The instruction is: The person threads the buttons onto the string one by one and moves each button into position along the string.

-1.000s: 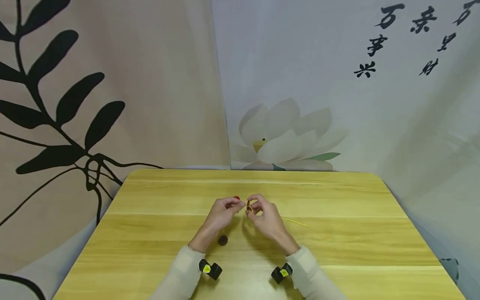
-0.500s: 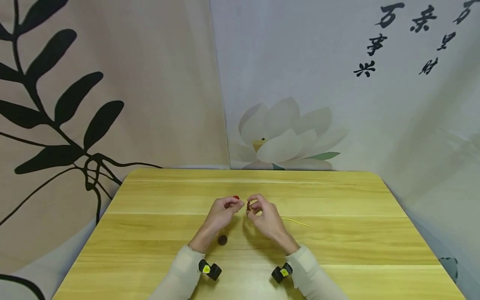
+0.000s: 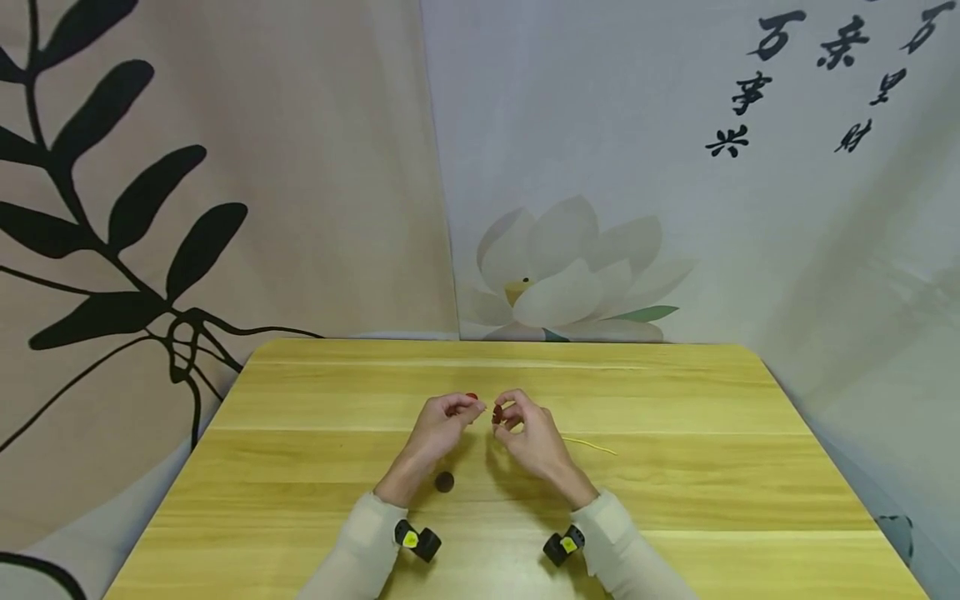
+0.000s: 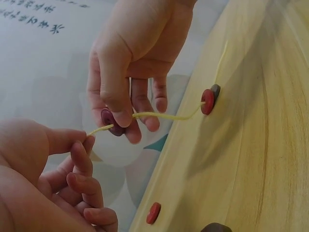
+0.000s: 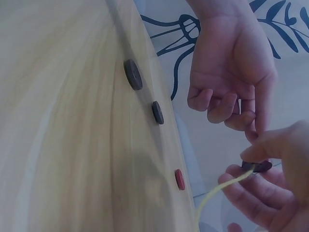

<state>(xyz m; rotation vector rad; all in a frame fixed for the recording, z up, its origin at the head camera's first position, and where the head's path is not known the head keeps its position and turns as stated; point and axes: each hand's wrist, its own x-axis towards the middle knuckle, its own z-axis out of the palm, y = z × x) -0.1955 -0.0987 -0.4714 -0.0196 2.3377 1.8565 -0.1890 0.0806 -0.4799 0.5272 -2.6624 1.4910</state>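
Note:
Above the middle of the wooden table my two hands meet fingertip to fingertip. My right hand pinches a maroon button between thumb and fingers. A yellow string passes through that button, and my left hand pinches its short end. Further along the string sit a red button and a dark one behind it. The string's tail trails on the table to the right of my right hand.
Loose buttons lie on the table: a red one just beyond my left hand, a dark brown one beside my left wrist, and another dark one. A printed curtain hangs behind the table's far edge.

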